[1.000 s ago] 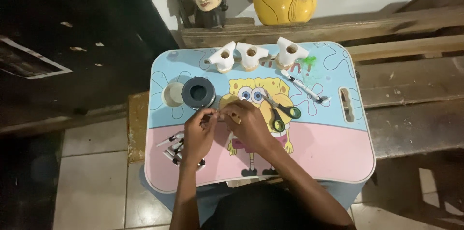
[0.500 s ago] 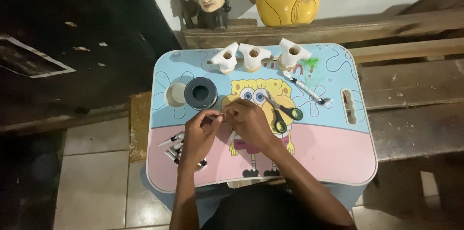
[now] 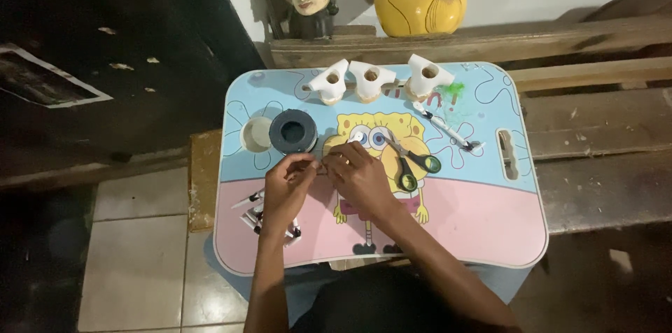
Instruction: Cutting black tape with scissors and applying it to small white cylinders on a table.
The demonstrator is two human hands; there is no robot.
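- The left hand (image 3: 290, 182) and the right hand (image 3: 358, 175) are brought together near the middle of the counter (image 3: 476, 228), fingertips almost touching.
- A small pale piece (image 3: 318, 163) is pinched between the fingertips of both hands; what it is cannot be told.
- Both hands are curled nearly closed around that piece.
- A black roll of tape (image 3: 293, 131) is set just beyond the left hand, toward the counter's far left corner.
- Scissors with green handles (image 3: 409, 161) are laid just beside the right hand, toward the right edge.
- Small white and black parts (image 3: 260, 214) are scattered under the left wrist, near the left edge.
- Three white cone-shaped pieces (image 3: 369, 80) are lined along the far edge.
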